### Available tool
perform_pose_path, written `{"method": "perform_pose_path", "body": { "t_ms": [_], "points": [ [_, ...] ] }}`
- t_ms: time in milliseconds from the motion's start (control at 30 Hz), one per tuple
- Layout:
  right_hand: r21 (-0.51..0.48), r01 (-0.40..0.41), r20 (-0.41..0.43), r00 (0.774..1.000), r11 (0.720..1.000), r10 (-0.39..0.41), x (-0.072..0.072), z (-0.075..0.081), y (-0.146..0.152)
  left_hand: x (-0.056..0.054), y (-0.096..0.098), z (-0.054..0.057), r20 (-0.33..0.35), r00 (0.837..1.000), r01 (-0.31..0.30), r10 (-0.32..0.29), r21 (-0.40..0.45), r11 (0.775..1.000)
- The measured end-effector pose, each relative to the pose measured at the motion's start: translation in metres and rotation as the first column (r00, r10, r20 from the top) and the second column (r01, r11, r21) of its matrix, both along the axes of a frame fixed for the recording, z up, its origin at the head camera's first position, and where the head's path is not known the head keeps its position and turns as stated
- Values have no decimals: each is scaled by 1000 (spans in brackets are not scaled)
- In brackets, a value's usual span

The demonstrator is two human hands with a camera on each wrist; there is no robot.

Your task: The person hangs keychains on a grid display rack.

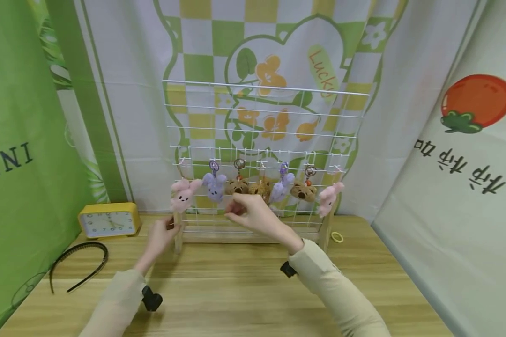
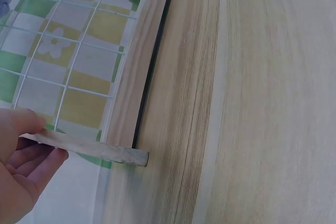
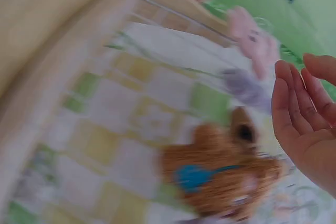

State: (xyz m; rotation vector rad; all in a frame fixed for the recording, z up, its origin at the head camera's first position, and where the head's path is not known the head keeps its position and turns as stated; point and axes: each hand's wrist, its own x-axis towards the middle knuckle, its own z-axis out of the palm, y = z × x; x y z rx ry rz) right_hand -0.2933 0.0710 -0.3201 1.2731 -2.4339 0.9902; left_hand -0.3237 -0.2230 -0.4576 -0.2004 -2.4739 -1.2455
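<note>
A white wire grid rack [image 1: 265, 87] with a wooden base bar [image 1: 236, 238] stands at the back of the table, with several plush keychains hanging from its hooks. My left hand [image 1: 158, 238] grips the wooden side post [image 2: 94, 148] at the rack's left end, thumb on one face and fingers on the other. Holding nothing, my right hand [image 1: 253, 213] is in front of the middle keychains, its fingers loosely bent. It overlaps a brown bear [image 1: 236, 186] and a fuzzy orange-brown plush [image 3: 220, 171] with a blue patch. At the left end hangs a pink rabbit [image 1: 184, 196], beside a purple plush [image 1: 214, 187].
Left of the rack stands a yellow clock [image 1: 109, 220], with a black headband [image 1: 103, 262] in front of it. A small yellow ring [image 1: 337, 237] lies by the rack's right foot. Printed curtains close in the back and both sides.
</note>
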Motion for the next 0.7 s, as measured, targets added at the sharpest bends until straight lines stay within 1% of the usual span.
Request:
{"method": "perform_pose_path", "body": {
  "t_ms": [167, 300, 433, 500, 600, 633, 700],
  "points": [
    [50, 64, 82, 994, 997, -68, 8, -45, 31, -1, -2, -1, -5, 1000, 13, -13, -25, 1000],
    [69, 89, 79, 992, 994, -95, 11, -72, 55, 0, -4, -1, -19, 1000, 6, -7, -30, 1000],
    [66, 107, 45, 993, 992, -110, 12, -91, 74, 4, -5, 2, -33, 999, -11, 9, -47, 999],
    [69, 123, 25, 992, 990, -125, 12, -99, 82, 6, -6, 4, -31, 1000, -9, 7, -56, 998],
    [91, 158, 1, 987, 983, -159, 13, -110, 94, 9, -7, 5, -14, 1000, 22, -23, -66, 998],
    [101, 174, -7, 985, 980, -174, 14, -113, 98, 11, -8, 5, -8, 999, 31, -32, -91, 995],
    [132, 205, -7, 979, 970, -206, 18, -119, 106, 16, -9, 4, 4, 999, 46, -46, -176, 983]
  ]
}}
